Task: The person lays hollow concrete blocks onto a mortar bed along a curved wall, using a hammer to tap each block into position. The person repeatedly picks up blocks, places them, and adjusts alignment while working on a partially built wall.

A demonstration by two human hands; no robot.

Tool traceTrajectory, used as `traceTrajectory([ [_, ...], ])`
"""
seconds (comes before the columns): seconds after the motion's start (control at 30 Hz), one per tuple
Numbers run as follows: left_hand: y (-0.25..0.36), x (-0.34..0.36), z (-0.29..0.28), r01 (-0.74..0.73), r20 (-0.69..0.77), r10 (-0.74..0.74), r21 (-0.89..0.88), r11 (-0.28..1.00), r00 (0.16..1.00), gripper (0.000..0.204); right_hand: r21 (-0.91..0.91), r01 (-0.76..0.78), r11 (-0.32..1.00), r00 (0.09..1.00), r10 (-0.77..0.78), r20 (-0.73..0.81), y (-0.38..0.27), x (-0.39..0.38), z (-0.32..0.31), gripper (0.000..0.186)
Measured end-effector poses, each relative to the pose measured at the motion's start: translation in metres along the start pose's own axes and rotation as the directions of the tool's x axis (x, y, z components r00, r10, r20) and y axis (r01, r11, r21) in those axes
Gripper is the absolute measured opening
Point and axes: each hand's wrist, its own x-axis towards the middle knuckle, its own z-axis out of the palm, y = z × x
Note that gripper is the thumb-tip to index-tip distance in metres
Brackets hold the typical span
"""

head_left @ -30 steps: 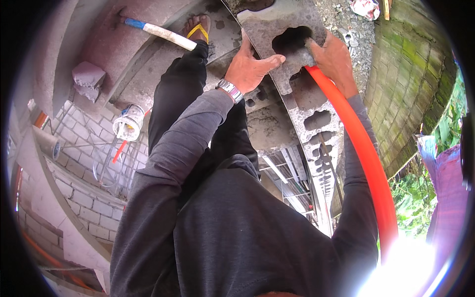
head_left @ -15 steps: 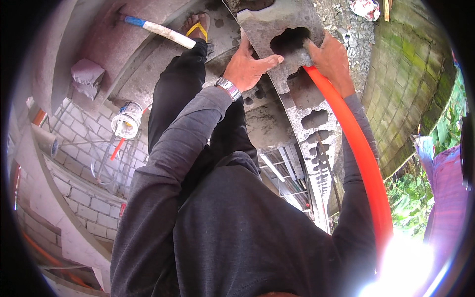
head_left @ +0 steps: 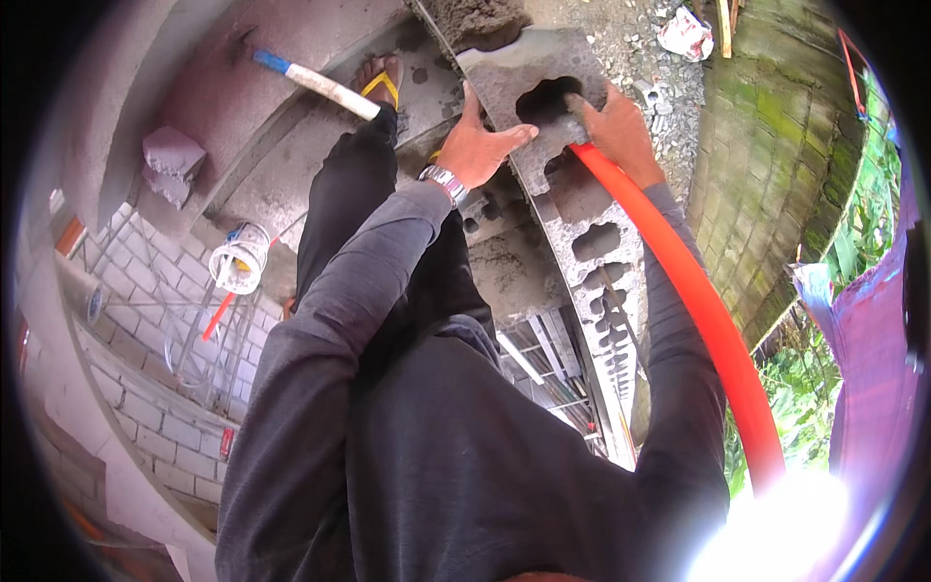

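A grey hollow concrete block [head_left: 529,82] lies at the top of a block wall, with a dark oval hole in its face. My right hand [head_left: 621,136] grips its right side, thumb at the hole and fingers over the far edge. Against its left edge rests my left hand [head_left: 478,153], thumb over the face, index finger stretched along the side; the other fingers are partly hidden. A red-orange pipe [head_left: 669,242] emerges beside the block below my right hand and curves over my right forearm towards the lower right. Wet mortar [head_left: 475,21] lies beyond the block.
Left of my legs, a blue-and-white handle [head_left: 320,87] sticks out near my sandalled foot. A broken block piece [head_left: 173,160] and a messy white bucket [head_left: 240,257] are farther left. The hollow-block wall [head_left: 596,242] runs towards me. Gravel and a mossy wall [head_left: 766,145] lie right.
The view has shifted slightly, so the block, my hands and the pipe appear a little farther left. Both hands keep their places on the block.
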Motion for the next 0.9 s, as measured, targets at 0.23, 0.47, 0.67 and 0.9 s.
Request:
traceTrajectory([
  [0.23,0.004,0.002,-0.002,0.010,0.034,-0.010,-0.013,1.000,0.999,0.105,0.020,-0.002,1.000,1.000,0.002,0.021,0.005,0.001,0.000,0.066],
  [0.47,0.011,-0.002,0.002,0.061,0.004,-0.061,-0.025,0.998,0.998,0.098,0.033,-0.002,0.999,0.999,0.000,0.051,-0.001,-0.001,-0.004,0.066],
  [0.67,0.006,0.001,0.001,0.045,-0.008,-0.044,0.032,0.998,0.999,0.094,-0.013,0.004,1.000,1.000,-0.004,0.011,0.009,0.003,0.006,0.065],
  [0.9,0.020,-0.005,0.007,0.093,0.010,-0.093,-0.016,0.996,0.996,0.084,-0.002,-0.015,1.000,0.999,0.015,0.028,0.010,0.001,0.005,0.068],
])
